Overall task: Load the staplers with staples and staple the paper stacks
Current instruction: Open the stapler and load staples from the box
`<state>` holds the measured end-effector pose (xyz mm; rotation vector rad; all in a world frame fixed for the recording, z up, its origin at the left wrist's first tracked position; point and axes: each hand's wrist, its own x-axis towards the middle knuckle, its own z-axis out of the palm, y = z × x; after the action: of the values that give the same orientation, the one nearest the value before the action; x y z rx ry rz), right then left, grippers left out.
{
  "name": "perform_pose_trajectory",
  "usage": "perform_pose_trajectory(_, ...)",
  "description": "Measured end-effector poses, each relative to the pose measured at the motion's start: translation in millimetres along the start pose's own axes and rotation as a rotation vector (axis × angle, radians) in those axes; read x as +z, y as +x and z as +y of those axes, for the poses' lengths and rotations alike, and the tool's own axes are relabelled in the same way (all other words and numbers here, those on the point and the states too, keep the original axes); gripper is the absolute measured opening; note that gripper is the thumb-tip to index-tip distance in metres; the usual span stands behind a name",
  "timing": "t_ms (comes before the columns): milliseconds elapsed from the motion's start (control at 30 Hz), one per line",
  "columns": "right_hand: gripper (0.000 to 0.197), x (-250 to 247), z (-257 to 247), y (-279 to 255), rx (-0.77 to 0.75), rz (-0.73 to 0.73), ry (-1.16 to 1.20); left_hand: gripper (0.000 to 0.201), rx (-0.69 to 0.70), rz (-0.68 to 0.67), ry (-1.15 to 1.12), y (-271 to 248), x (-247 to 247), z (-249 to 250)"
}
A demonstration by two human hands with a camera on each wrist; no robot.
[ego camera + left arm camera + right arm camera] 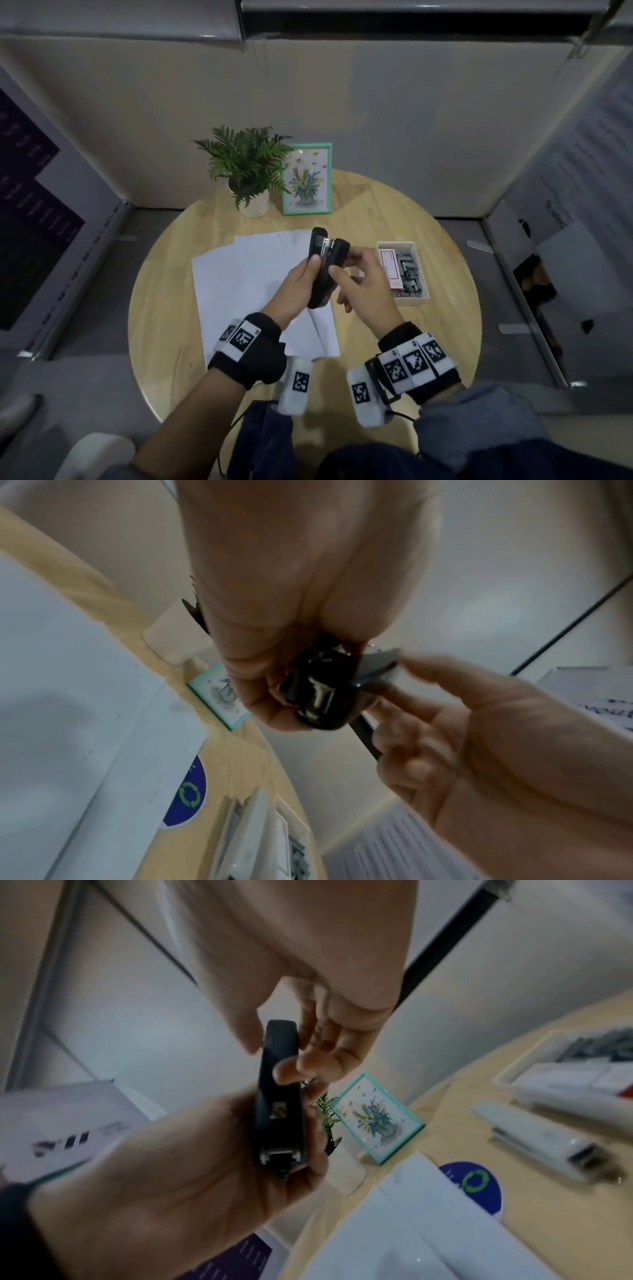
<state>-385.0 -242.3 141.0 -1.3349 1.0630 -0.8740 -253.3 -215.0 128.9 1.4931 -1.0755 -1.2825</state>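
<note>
Above the worktop point(164, 308), my left hand point(296, 284) grips the opened black stapler point(325, 260); my right hand point(363, 284) pinches its cover; paper stacks point(239, 274) unstapled.

The black stapler point(323, 263) is held above the counter, its top opened so the metal rail shows. White paper sheets point(246, 274) lie spread below it. A white stapler point(541, 1139) lies beside the tray of staples point(409, 269).

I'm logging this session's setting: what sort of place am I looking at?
Probably a small staged desk corner, not a real office: a round wooden table boxed in by plain cardboard panels, with a potted fern and a framed flower picture as decoration, plus loose paper sheets for stapling.
</note>
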Motion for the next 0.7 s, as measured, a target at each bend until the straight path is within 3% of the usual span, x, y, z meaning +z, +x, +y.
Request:
perform_pose_trajectory(100, 0.022, 0, -1, -3, 0.032, -0.002, 0.114, 0.049, -0.053, -0.008, -0.092, 5, -8, 1)
perform_pose_trajectory(167, 0.028, 1, -1, -8, -0.043, -0.027, 0.093, 0.044, -0.116, -0.004, -0.205, 7, -12, 4)
perform_pose_trajectory(400, 0.012, -4, 26, -15, -0.764, -0.083, -0.735, 0.045, -0.376, 0.245, -0.936, 35, -22, 2)
perform_pose_trajectory(500, 0.025, -5, 51, -19, -0.958, -0.09, -0.945, 0.046, -0.434, 0.3, -1.129, 40, -23, 3)
perform_pose_trajectory(600, 0.03, -16, 63, -27, -0.906, -0.195, -0.933, 0.045, -0.482, 0.305, -1.169, 45, -26, 1)
perform_pose_trajectory(667, 0.042, -33, 75, -24, -0.708, -0.122, -0.838, 0.039, -0.5, 0.31, -1.157, 48, -27, -1)
perform_pose_trajectory(700, 0.039, -43, 79, -19, -0.551, -0.014, -0.778, 0.038, -0.498, 0.311, -1.152, 50, -26, -1)
